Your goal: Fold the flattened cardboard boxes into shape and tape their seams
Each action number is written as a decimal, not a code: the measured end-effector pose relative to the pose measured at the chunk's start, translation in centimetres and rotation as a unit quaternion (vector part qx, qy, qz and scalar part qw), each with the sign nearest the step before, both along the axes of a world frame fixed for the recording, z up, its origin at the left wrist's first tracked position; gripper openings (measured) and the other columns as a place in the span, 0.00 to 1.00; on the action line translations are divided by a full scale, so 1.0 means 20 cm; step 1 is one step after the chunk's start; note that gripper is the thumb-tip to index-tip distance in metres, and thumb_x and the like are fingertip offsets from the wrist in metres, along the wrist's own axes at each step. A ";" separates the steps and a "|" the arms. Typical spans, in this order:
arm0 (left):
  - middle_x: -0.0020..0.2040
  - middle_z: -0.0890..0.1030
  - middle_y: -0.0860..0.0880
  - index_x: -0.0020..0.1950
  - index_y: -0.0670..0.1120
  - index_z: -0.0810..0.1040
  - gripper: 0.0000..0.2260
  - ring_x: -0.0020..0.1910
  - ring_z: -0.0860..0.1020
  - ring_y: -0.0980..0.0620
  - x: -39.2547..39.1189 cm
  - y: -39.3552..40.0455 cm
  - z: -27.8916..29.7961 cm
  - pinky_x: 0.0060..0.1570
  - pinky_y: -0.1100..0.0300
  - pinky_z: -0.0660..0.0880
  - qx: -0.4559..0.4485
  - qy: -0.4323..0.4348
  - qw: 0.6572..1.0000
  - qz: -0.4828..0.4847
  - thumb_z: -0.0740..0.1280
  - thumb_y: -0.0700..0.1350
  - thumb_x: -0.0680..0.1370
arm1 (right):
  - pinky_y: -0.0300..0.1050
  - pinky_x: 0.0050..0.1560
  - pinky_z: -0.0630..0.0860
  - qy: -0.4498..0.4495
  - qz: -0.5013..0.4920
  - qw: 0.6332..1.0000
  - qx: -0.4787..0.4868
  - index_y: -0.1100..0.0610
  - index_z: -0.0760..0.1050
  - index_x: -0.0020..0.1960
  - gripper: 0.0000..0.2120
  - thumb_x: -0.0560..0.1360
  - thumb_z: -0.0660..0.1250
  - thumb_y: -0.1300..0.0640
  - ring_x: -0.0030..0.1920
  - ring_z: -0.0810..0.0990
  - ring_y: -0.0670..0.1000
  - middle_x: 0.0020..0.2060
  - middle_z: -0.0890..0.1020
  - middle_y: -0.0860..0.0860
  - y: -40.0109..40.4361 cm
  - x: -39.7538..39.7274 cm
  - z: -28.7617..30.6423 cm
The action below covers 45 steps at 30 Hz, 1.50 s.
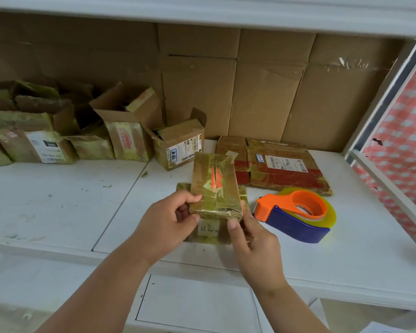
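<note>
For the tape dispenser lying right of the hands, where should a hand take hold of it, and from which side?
Probably by the blue handle, coming from the near right. The tape dispenser lies flat on the white shelf, its handle along the near edge and clear of the flattened boxes behind it. The orange hub and yellowish tape roll sit on the far side. The right hand is nearest, though it holds the small box.

Packing or storeroom area: white shelving unit (58, 200) lined with cardboard sheets (262, 92), holding labelled used cartons (178, 145) and a tape dispenser (296, 212).
</note>
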<state>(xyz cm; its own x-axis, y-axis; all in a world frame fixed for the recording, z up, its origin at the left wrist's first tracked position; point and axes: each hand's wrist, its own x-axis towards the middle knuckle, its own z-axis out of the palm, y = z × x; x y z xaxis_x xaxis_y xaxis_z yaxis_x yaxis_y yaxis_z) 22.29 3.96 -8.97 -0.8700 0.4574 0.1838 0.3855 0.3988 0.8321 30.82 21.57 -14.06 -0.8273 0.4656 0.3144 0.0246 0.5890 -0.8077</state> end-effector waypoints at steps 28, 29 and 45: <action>0.40 0.77 0.53 0.62 0.64 0.75 0.22 0.46 0.76 0.53 0.02 0.03 -0.09 0.45 0.72 0.72 0.007 0.095 0.994 0.050 0.72 0.40 0.76 | 0.41 0.38 0.74 -0.022 0.017 0.999 0.017 0.50 0.74 0.71 0.23 0.78 0.57 0.47 0.39 0.79 0.46 0.37 0.84 0.47 0.05 -0.03 -0.01; 0.40 0.77 0.54 0.62 0.65 0.74 0.23 0.46 0.75 0.54 0.02 0.03 -0.09 0.45 0.73 0.71 0.002 0.098 0.994 0.052 0.72 0.40 0.76 | 0.41 0.39 0.75 -0.017 0.020 1.000 0.014 0.50 0.74 0.71 0.26 0.77 0.55 0.43 0.39 0.79 0.45 0.38 0.84 0.47 0.05 -0.04 -0.01; 0.54 0.69 0.59 0.57 0.59 0.75 0.13 0.51 0.72 0.68 0.03 0.09 -0.02 0.47 0.71 0.71 0.034 0.076 0.991 0.106 0.71 0.56 0.74 | 0.41 0.48 0.78 0.002 0.055 0.997 -0.062 0.46 0.74 0.70 0.20 0.79 0.62 0.45 0.47 0.81 0.41 0.46 0.85 0.42 0.02 -0.01 0.04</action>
<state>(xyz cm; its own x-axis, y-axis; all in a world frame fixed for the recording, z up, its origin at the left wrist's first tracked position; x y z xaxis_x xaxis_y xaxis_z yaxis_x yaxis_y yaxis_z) 22.91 5.72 -9.44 -0.9049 0.2493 0.3449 0.4224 0.4289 0.7985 30.57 21.90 -13.34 -0.8747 0.4069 0.2633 -0.0377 0.4845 -0.8740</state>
